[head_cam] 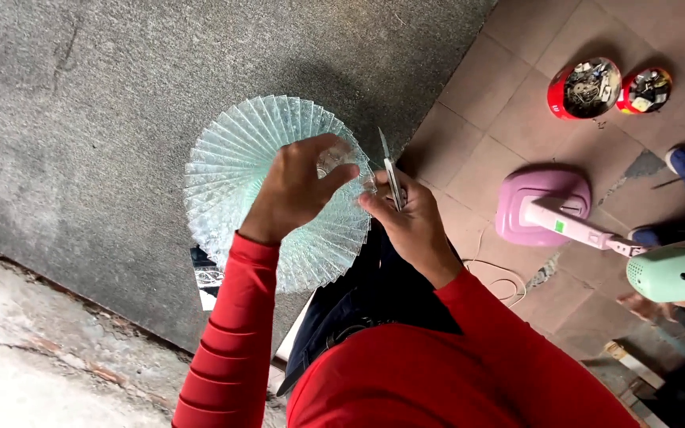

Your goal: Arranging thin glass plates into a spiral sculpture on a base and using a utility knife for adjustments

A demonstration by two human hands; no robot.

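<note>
While the pale green, ribbed, fan-pleated glass shade (271,186) is pinched by the left hand (295,190), slippage is risked; beside it, the right hand (406,218) is clamped on a slim metal blade (392,176).

Bright red long-sleeved top, ribbed folds along the sleeves, dark trousers beneath

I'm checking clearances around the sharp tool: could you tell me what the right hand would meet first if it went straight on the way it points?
Most likely the left hand on the pleated glass shade; the right hand points left, though depth is unclear.
</note>
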